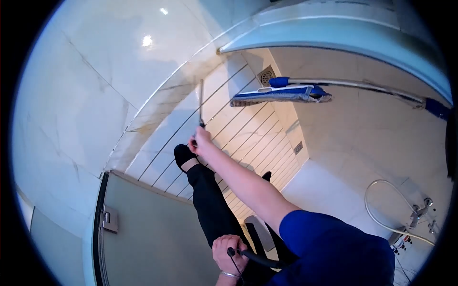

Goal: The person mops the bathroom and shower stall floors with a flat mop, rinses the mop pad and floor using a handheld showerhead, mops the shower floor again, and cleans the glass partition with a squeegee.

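Note:
My right hand (202, 138) reaches out over the slatted shower floor (238, 124), its fingers closed round the dark handle of a long thin tool (201, 102). The tool's narrow grey shaft points away from me, and its far tip is too faint to make out. Close by the hand is my foot in a black shoe (183, 156). My left hand (228, 252), with a bracelet at the wrist, rests on my black-trousered leg (210, 200), fingers lying over it and holding nothing I can see. A black cable (260, 260) passes in front of it.
A flat mop (281, 95) with a blue head and metal pole stands at the right, near a floor drain (266, 75). Frosted glass (148, 233) with a metal fitting is at the lower left. A tap (420, 212) with a shower hose (374, 217) is on the right wall.

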`<state>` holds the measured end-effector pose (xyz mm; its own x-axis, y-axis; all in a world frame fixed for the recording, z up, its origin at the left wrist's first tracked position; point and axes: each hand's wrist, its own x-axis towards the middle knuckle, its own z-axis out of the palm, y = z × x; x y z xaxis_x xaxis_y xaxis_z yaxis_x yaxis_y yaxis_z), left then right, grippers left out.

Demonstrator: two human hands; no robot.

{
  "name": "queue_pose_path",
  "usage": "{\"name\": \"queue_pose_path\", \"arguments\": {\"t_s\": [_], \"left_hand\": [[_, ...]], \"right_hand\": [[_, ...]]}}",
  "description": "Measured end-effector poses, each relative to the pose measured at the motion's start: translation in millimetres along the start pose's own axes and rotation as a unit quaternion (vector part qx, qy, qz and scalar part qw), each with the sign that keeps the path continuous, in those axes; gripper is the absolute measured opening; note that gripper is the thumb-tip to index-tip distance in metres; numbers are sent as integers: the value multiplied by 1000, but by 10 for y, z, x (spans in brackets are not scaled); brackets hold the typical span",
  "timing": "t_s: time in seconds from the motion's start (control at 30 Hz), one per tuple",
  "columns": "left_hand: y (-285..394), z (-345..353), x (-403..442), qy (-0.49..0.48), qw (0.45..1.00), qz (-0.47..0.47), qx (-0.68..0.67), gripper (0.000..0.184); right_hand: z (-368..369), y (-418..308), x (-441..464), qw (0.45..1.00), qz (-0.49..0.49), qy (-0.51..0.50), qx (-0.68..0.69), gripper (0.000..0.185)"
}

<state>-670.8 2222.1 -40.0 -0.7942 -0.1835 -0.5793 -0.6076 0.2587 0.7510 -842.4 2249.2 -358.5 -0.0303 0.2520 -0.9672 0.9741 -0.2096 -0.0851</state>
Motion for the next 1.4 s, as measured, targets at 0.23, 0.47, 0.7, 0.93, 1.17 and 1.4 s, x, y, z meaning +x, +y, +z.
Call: {"name": "queue_pose_path", "arguments": {"t_s": [0.23, 0.47, 0.7, 0.93, 1.17, 1.4], "left_hand": [[-76, -51, -18, -5, 1000, -23, 2, 11], [107, -86, 80, 9, 999, -34, -7, 15], [257, 58, 61, 29, 999, -30, -18, 20], [346, 46, 117, 25, 998, -43, 26, 19], [297, -12, 187, 29, 998, -49, -7, 18], [195, -31, 14, 26, 996, -86, -13, 18]], "right_hand": [[-711, -492, 111, 985, -112, 75, -112, 37], [-7, -892, 879, 952, -156, 224, -136, 32], [974, -622, 420, 987, -35, 34, 156, 18], [1578, -121, -645, 959, 0, -281, -48, 27], [469, -346, -158, 989, -145, 13, -27, 37], [220, -281, 831, 954, -236, 157, -96, 35]]}}
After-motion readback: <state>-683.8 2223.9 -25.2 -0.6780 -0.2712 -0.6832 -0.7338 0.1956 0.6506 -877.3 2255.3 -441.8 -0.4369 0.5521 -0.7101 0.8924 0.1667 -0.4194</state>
